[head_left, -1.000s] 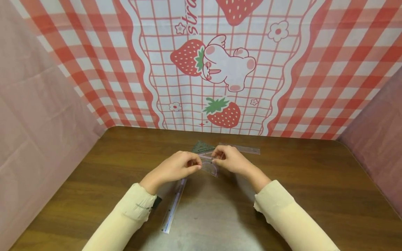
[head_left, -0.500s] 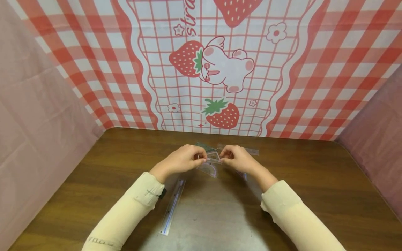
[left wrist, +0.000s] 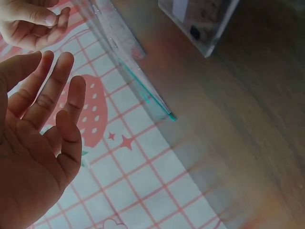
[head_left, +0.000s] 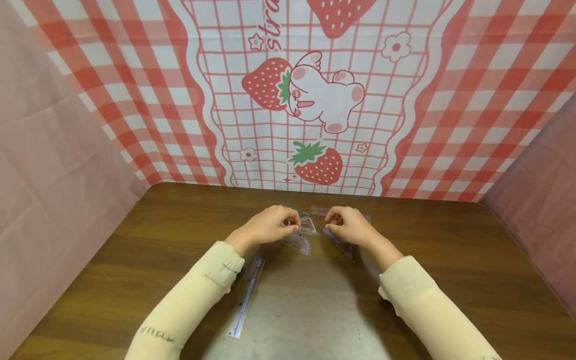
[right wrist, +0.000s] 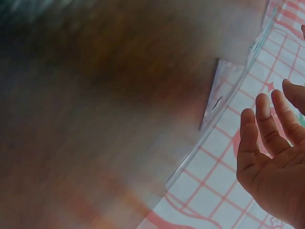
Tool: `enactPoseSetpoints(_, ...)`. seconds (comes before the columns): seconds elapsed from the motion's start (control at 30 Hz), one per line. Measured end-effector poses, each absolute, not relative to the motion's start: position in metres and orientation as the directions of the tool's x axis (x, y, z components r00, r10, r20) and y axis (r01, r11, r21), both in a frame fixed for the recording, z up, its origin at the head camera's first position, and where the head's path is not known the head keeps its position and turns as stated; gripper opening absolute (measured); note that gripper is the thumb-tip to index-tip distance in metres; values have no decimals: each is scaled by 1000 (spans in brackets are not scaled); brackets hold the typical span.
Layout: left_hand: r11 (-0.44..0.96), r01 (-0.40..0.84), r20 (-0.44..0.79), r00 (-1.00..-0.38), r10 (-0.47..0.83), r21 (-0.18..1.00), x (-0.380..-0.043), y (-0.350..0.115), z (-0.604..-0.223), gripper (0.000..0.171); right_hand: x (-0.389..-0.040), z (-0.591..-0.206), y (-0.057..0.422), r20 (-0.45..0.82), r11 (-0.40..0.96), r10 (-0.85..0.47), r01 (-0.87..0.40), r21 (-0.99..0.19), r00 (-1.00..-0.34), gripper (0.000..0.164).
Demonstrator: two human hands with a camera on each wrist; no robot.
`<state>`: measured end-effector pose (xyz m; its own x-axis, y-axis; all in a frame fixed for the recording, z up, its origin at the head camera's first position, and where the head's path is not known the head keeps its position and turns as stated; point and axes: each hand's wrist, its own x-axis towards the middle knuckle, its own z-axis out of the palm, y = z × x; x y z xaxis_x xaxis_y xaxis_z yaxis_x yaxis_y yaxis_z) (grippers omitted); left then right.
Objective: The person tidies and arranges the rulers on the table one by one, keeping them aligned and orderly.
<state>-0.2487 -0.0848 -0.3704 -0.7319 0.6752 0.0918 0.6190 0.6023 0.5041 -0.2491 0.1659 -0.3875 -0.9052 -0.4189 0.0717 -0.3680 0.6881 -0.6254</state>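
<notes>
In the head view my left hand hovers with loosely curled fingers at the left end of a clear set square. The left wrist view shows nothing in that hand. A clear protractor with purple markings lies just in front of the set square. Relaxed and holding nothing, my right hand is above the far end of a purple-marked clear set square. Behind the left hand, a dark green set square is partly covered.
A long clear ruler with blue markings lies at the front left of the brown wooden table. Another clear ruler lies at the back, partly behind the right hand. A strawberry-patterned cloth hangs along the far edge.
The clear set square, earlier between both hands, now lies left of the right hand, which has let go and drawn right. My left hand has shifted right.
</notes>
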Motion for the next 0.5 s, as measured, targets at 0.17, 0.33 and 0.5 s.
enactPoseSetpoints(0.17, 630, 619, 85, -742, 665, 470, -254, -80, -377, 13, -251, -392, 171, 74, 694, -402, -357, -626, -912, 11)
enactPoseSetpoints(0.33, 636, 633, 73, -732, 678, 441, -258, -74, -383, 13, -254, -395, 178, 91, 704, -379, -351, -618, -921, 9)
enactPoseSetpoints(0.5, 670, 635, 96, -749, 655, 385, -265, -69, -386, 11, -260, -396, 183, 110, 716, -363, -353, -603, -925, 5)
